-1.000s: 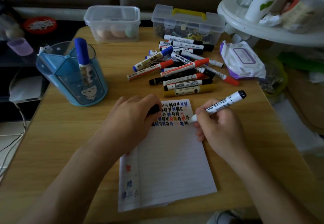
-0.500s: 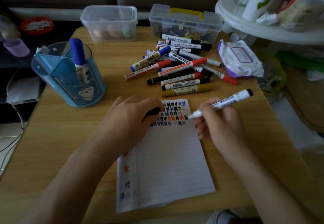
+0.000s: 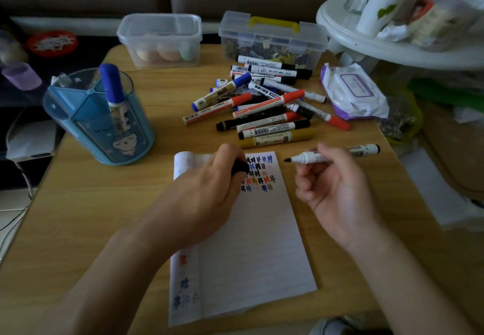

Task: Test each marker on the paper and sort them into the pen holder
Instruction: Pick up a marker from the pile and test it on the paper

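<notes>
Right hand has lifted the black whiteboard marker off the paper. A second ago the tip was on the grid of test marks. Now the barrel is roughly level, off the sheet, with the tip pointing left. Thumb and fingers pinch the barrel mid-length.

Left hand hasn't moved: it rests on the sheet's upper left, fingers curled round the black cap. Tip and cap face each other, near but apart.

My read: test stroke done, recap is next, then drop it in the pen holder at far left, which has one blue marker in it so far. The marker pile beyond the paper is still big, so it's early in the task.
</notes>
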